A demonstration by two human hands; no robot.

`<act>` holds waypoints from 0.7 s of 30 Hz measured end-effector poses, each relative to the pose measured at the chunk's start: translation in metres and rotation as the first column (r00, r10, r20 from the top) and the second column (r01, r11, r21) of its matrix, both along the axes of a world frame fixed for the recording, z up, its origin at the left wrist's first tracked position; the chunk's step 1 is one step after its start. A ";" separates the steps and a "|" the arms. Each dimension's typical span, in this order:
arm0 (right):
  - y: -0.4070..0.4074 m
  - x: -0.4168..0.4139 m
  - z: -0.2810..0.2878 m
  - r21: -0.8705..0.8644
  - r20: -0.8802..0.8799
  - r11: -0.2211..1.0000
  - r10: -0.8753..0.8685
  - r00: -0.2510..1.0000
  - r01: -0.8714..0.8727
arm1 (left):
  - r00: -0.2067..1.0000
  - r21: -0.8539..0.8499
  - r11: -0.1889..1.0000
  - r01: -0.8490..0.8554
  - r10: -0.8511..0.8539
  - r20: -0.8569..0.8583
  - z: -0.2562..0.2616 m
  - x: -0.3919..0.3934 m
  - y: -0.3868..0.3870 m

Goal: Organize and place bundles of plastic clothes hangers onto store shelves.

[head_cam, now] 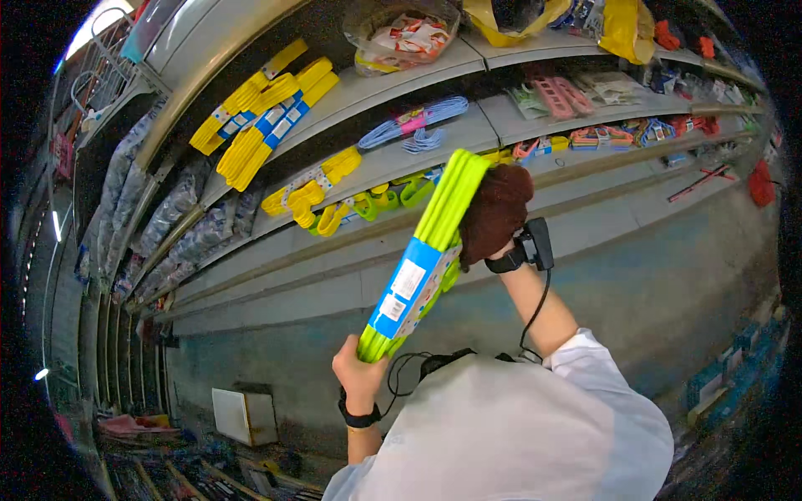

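A bundle of lime-green plastic hangers point(442, 203) slants across the middle of the view, wrapped in a blue card band point(404, 285) with white printed labels. My left hand point(360, 369) grips the bundle's lower end. At its upper right side is my right hand point(498, 216), covered by a dark brown cloth point(501, 200) that presses against the hangers. The cloth hides the right fingers. Black straps circle both wrists; a small black device point(537, 243) with a cable sits on the right one.
Grey shelves point(432, 72) curve ahead, holding yellow hanger bundles point(276, 125), blue hangers point(413, 122), pink plastic items point(561, 97) and bagged goods point(410, 34). More hangers point(601, 136) lie on a lower shelf. A white box point(241, 414) stands on the floor at lower left.
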State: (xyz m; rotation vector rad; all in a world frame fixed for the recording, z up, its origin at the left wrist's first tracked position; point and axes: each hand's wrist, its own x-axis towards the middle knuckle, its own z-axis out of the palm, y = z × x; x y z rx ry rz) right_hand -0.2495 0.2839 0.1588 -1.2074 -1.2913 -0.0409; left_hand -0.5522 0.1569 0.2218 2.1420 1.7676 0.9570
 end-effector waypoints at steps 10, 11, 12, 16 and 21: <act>-0.026 -0.020 0.057 0.232 -0.688 0.872 0.461 0.561 -0.431 | 0.990 0.264 0.964 0.036 0.002 -0.144 0.026 0.023 0.004; -0.026 -0.025 0.045 0.217 -0.681 0.885 0.439 0.586 -0.411 | 0.987 0.244 0.970 0.019 0.022 -0.162 0.029 0.024 0.004; -0.025 -0.029 0.034 0.203 -0.674 0.900 0.415 0.611 -0.387 | 0.983 0.229 0.973 0.003 0.039 -0.181 0.031 0.026 0.005; -0.025 -0.032 0.009 0.196 -0.605 0.835 0.516 0.606 -0.514 | 0.986 0.150 0.989 0.013 0.012 -0.165 0.021 0.033 -0.002; -0.016 -0.003 -0.031 0.196 -0.629 0.952 0.306 0.715 -0.235 | 0.992 -0.098 0.991 0.088 -0.096 -0.077 0.017 0.038 0.005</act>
